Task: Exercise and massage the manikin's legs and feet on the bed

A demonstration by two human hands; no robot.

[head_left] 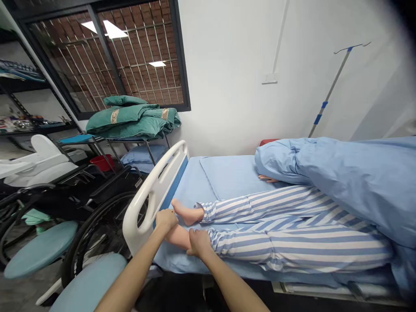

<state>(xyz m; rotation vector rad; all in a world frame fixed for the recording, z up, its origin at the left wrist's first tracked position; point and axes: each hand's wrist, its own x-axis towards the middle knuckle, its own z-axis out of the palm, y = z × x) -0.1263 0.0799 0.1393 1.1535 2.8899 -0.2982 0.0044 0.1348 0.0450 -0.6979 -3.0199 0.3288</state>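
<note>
Trouble, if it comes, looks likeliest to me around the bare, smooth near foot (178, 236), which lies close beside the white moulded-plastic footboard (147, 187). The person's left hand (167, 219) is curled over its toe end, on the side closer to the footboard. The right hand (199, 242) wraps the ankle, farther from the footboard, with thumb and fingers bent around it. How hard either of the hands presses, I can't tell from here.

Should the left hand turn the toes while the right hand lets the ankle go slack, the joint could twist. A quick swing toward the footboard might knock toes or knuckles on its hard rim, since there is little room between. The bare far foot (188, 213), also near the footboard, could be bumped if the near foot is rolled toward it.

Cloth is another worry. The loose blue-and-white striped trousers (292, 242) run away from the footboard, and their gathered cuff (217, 242) sits right by the right hand; it could slip under the fingers and loosen that hold. Dragging the heel toward the footboard would probably ruck up the pale blue sheet (227, 173), and a careless release could let the foot drop awkwardly.
</note>
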